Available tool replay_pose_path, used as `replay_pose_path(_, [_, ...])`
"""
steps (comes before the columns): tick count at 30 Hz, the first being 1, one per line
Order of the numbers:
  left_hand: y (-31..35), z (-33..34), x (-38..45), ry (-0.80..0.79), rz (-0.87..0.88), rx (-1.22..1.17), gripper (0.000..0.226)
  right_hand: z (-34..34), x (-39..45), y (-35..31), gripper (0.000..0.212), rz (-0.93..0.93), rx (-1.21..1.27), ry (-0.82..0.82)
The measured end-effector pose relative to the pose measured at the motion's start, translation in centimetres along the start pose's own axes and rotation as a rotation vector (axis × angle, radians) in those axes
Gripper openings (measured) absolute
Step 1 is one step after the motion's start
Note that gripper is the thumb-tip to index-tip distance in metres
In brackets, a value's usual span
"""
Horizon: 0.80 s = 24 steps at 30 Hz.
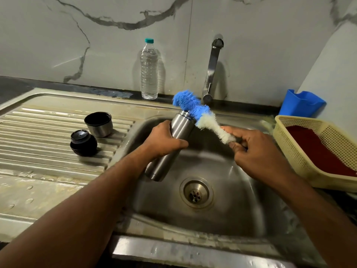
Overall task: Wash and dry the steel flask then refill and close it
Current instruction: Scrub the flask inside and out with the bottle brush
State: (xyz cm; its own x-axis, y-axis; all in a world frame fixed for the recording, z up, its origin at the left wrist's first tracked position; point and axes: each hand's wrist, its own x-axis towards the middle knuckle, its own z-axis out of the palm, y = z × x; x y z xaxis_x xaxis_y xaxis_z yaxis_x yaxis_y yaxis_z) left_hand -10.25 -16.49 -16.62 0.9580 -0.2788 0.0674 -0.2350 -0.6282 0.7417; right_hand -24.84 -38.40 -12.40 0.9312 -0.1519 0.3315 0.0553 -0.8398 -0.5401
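- Holding the steel flask (pixel 170 144) tilted over the sink (pixel 241 190), my left hand (pixel 164 141) wraps its wet middle; it could slip
- My right hand (pixel 257 151) pinches the bottle brush (pixel 195 111) low; bristles lie across the mouth and may skid off

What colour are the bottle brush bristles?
Blue at the tip, white nearer the handle, on the bottle brush; clearest in the head view.

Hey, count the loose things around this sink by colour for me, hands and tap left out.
Steel: 2, tilted steel flask, steel cup lid
Black: 1, round stopper
Blue: 2, blue-white bottle brush, plastic tub
Clear: 1, water bottle
Cream: 1, mesh basket
Total: 7
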Motion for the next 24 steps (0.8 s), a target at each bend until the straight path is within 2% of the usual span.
replay_pose_path(4, [0.04,0.07,-0.13,0.0,0.019,0.059,0.06,-0.44,0.05,0.25,0.06,-0.009,-0.055,0.065])
replay_pose_path(7, [-0.01,0.26,-0.33,-0.004,0.04,0.041,0.055,0.28,-0.3,-0.49,0.061,-0.033,-0.077,-0.036])
replay_pose_path(12, [0.0,0.1,-0.4,-0.003,0.071,0.111,0.063,0.09,-0.01,0.31,0.06,0.009,-0.068,0.084])
replay_pose_path(15, [-0.23,0.08,-0.38,0.01,0.059,0.139,0.06,-0.11,0.04,0.25,0.059,-0.014,-0.028,0.048])
replay_pose_path(18, [-0.04,0.04,-0.5,0.015,0.068,0.144,0.063,-0.21,-0.06,0.48,0.059,-0.013,-0.02,0.1])
replay_pose_path(22, [-0.04,0.02,-0.56,0.035,0.083,0.161,0.062,0.49,-0.21,-0.13,0.06,-0.032,-0.049,-0.019])
replay_pose_path(24, [-0.05,0.01,-0.68,0.024,0.112,0.205,0.068,0.39,-0.16,0.16,0.06,0.007,-0.071,0.02])
